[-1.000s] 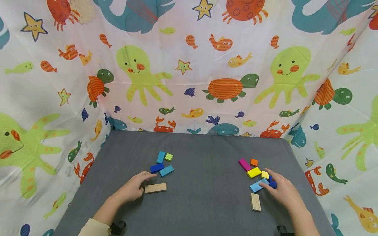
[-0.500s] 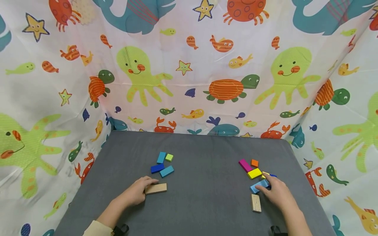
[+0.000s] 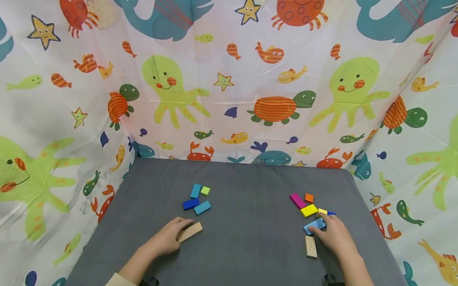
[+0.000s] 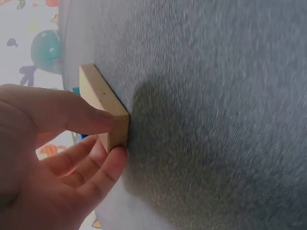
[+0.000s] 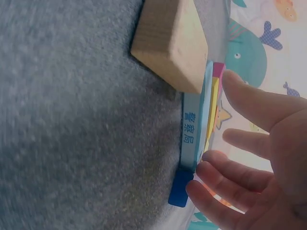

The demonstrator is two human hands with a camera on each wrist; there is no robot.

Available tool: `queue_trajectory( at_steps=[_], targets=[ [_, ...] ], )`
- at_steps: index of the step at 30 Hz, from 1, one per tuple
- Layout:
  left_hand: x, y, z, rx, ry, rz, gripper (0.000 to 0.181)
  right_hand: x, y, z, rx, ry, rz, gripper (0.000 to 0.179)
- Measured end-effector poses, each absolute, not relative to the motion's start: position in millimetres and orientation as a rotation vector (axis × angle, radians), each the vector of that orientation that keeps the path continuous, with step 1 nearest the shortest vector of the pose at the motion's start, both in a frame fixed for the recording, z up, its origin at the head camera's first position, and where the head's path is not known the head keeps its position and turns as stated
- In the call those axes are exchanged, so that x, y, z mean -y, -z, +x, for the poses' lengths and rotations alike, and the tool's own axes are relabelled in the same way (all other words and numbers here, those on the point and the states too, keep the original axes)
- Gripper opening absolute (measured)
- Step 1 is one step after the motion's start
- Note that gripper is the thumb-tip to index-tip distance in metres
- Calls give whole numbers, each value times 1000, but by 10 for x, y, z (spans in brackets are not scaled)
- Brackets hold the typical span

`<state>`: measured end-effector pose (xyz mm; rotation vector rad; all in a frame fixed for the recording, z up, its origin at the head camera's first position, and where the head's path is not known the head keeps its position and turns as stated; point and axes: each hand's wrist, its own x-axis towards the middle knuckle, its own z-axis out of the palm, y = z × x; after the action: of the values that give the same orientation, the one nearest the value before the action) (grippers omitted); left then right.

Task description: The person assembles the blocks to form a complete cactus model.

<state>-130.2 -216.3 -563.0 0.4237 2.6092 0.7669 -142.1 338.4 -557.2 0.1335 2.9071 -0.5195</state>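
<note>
My left hand pinches one end of a plain wooden block between thumb and fingers. In the left wrist view the thumb lies over the block's end, with fingertips on its other side. The block slants up to the right on the cloth. My right hand hovers with relaxed, spread fingers over a light blue block that bears printed characters. A dark blue block is partly hidden by this hand, near its lower fingertips. Another plain wooden block lies just left of the right hand.
On the left lie two teal blocks, a blue block and a small green block. Beyond the right hand are a magenta block, an orange cube and yellow blocks. A sea-animal curtain surrounds the grey table.
My left hand has moved right, taken hold of the wooden block and turned it so its right end points farther away. The right hand has shifted slightly left over the light blue block.
</note>
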Motion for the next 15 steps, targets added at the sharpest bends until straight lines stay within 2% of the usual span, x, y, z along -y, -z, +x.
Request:
queue_trajectory(
  at_steps=[5, 15],
  targets=[
    [2125, 5619, -1250, -2592, -762, 460, 93, -3359, 5590, -1404, -2908, 534, 146, 79],
    [2054, 5579, -1229, -2461, -842, 482, 116, -3325, 5587, -1393, -2926, 509, 181, 87]
  ],
)
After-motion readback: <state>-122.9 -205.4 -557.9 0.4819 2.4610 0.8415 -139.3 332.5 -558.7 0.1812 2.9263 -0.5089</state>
